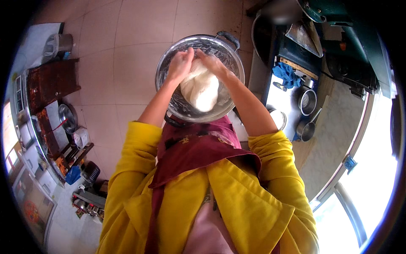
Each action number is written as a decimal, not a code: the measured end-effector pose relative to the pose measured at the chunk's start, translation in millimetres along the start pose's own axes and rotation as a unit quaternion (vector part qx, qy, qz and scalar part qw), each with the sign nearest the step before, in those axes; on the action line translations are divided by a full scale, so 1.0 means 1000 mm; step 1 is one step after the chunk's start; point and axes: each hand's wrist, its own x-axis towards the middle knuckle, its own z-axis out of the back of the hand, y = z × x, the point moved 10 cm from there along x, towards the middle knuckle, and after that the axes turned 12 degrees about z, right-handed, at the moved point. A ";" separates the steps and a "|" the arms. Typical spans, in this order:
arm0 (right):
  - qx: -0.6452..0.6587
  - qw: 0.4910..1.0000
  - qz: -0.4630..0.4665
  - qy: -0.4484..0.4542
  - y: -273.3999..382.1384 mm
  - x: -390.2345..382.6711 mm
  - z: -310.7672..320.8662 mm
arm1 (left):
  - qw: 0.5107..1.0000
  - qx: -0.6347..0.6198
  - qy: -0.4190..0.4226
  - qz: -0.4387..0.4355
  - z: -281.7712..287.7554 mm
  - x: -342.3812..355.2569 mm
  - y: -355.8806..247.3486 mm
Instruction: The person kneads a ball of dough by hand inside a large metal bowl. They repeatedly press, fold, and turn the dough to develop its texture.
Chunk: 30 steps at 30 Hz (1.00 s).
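A pale lump of dough (pixel 200 91) lies in a large round metal pot (pixel 240 70), long and folded, its near end brightly lit. At the dough's far end, my left hand (pixel 182 65) wraps the left side with the thumb raised. From the right, my right hand (pixel 212 63) closes over the same far end, its fingers bent down onto the dough. Both hands grip the dough, close together; some fingertips are hidden. White flour or dough residue smears the pot's inner wall. A dark loop handle (pixel 229 39) sticks out at the pot's far right.
Pinkish floor tiles (pixel 139 25) spread beyond the pot. To the right, a counter holds a blue cloth (pixel 287 74), a metal bowl (pixel 308 102) and a small saucepan (pixel 305 130). Brown wooden furniture (pixel 55 82) stands at the left. My maroon apron (pixel 198 156) touches the pot's near side.
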 end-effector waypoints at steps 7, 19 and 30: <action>-0.372 0.893 0.243 0.070 0.040 -0.074 -0.037 | 0.980 -0.135 0.014 0.149 -0.005 -0.079 0.016; -0.105 0.894 0.361 -0.243 0.044 -0.110 0.009 | 0.938 -0.014 -0.275 -0.210 -0.014 -0.101 -0.020; -0.109 0.944 0.258 -0.176 0.015 -0.032 0.020 | 0.962 0.097 -0.241 -0.088 -0.020 -0.024 -0.023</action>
